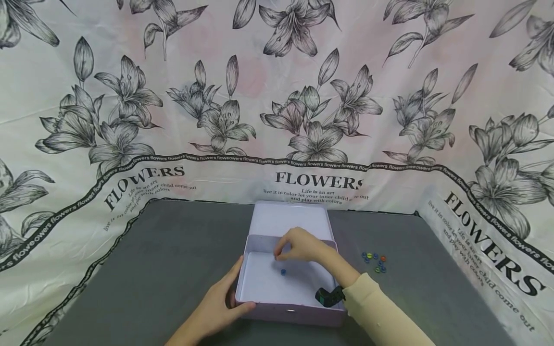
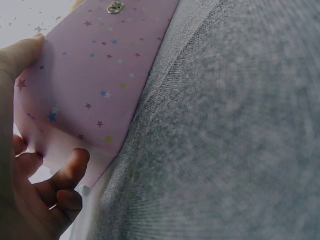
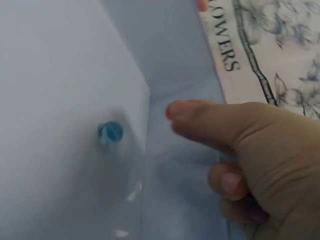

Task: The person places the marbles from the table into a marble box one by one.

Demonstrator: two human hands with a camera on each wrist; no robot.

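A pale purple hinged box [image 1: 291, 312], its outside printed with stars, stands with its lid [image 1: 291, 218] raised at the back. My left hand [image 1: 216, 302] grips its front left corner, thumb on the front rim and fingers along the left side. In the left wrist view, some of those fingers are bent clear of the box wall. Over the white inside of the box hovers my right hand [image 1: 298, 245], fingers loosely bent, with nothing visible in them. A small blue round piece [image 3: 111, 132] lies on the box floor, below and apart from the right fingertips.
Several small blue, yellow-green and orange pieces [image 1: 375, 262] lie scattered on the grey table [image 1: 173, 259], right of the box. A black device [image 1: 329, 297] is strapped to the right wrist. Behind the table hangs a flower-printed cloth [image 1: 225, 182].
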